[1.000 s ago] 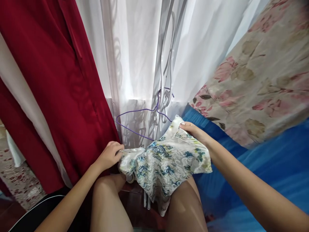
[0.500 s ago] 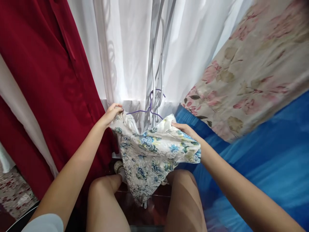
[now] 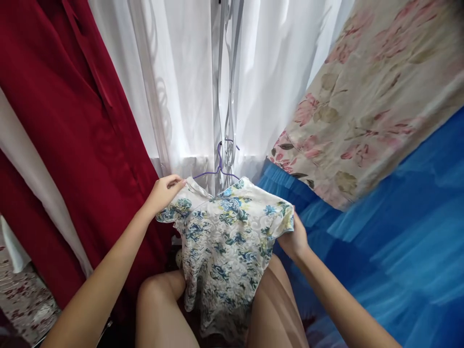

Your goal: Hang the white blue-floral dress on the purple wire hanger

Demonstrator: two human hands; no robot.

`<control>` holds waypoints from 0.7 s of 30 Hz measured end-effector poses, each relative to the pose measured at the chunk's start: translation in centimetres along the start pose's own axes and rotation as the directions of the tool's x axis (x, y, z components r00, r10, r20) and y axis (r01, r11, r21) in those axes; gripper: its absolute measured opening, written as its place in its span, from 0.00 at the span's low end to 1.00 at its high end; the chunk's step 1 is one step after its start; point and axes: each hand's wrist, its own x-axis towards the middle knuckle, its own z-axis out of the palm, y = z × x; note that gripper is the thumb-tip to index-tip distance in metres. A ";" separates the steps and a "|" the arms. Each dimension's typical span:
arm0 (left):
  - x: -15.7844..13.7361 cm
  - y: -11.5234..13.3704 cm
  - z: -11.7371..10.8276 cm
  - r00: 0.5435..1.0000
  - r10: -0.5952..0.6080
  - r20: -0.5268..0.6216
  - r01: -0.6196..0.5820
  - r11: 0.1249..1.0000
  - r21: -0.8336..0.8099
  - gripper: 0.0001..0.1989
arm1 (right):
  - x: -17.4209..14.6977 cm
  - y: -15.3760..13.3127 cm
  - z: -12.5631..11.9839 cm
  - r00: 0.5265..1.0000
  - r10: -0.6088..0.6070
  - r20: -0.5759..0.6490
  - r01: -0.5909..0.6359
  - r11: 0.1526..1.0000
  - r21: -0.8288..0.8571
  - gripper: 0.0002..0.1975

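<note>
The left hand [image 3: 164, 195] pinches the shirt [image 3: 224, 237] at 1 shoulder; the right hand [image 3: 296, 238] is at the other sleeve, its fingers hidden, so I cannot tell if they grip. The shirt is white and crinkled, with blue, green and yellow flowers and short sleeves. It is on the purple hanger [image 3: 219, 166], whose hook rises above the neckline, and the hem hangs between the 2 legs [image 3: 159, 304].

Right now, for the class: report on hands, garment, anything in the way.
Left hand at shoulder of floral top; right hand partly behind other sleeve. Floral top on purple hanger. In the way: possibly legs flanking its hem.
</note>
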 end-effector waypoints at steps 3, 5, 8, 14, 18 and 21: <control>-0.9 1.0 0.0 1.000 0.008 -0.001 -0.007 0.999 0.039 0.18 | -1.0 -1.0 -0.6 0.983 -0.069 -0.169 0.061 0.997 -0.048 0.22; -1.0 2.1 0.1 0.999 0.036 -0.037 -0.032 0.995 0.097 0.18 | -0.9 -2.5 0.0 0.957 -0.162 -0.242 0.124 0.979 -0.163 0.20; -0.8 3.5 0.1 0.998 0.068 -0.005 -0.066 0.986 0.154 0.14 | 0.0 -5.2 2.1 0.935 -0.242 -0.259 0.178 0.953 -0.247 0.19; 1.0 1.6 1.6 0.996 0.001 -0.092 0.011 0.991 0.134 0.07 | -2.6 -8.1 7.8 0.931 -0.364 -0.021 0.313 0.828 -0.465 0.25; 2.4 0.0 3.8 0.975 -0.038 -0.219 0.055 0.996 0.075 0.08 | -4.3 -9.6 9.0 0.919 -0.305 0.250 0.391 0.786 -0.479 0.22; 2.4 0.0 5.1 0.954 -0.053 -0.296 0.078 0.995 0.070 0.07 | -2.5 -11.1 8.5 0.920 -0.279 0.275 0.380 0.806 -0.455 0.21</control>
